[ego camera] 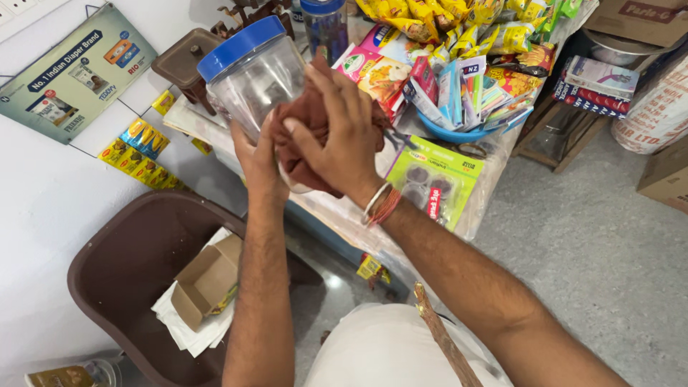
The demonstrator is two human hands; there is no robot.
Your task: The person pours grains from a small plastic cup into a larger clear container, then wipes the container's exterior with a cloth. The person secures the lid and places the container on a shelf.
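Right hand presses cloth against jar.

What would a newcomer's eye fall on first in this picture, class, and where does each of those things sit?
First, the clear plastic jar with a blue lid, at upper centre, held from below by the left hand, while the right hand presses a reddish-brown cloth against it. Next, the bright snack packets at top right, and the brown bin at lower left.

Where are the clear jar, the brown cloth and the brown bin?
clear jar (254,86), head view, on its see-through side wall.
brown cloth (304,115), head view, on the bunched folds.
brown bin (136,251), head view, on its inner wall.
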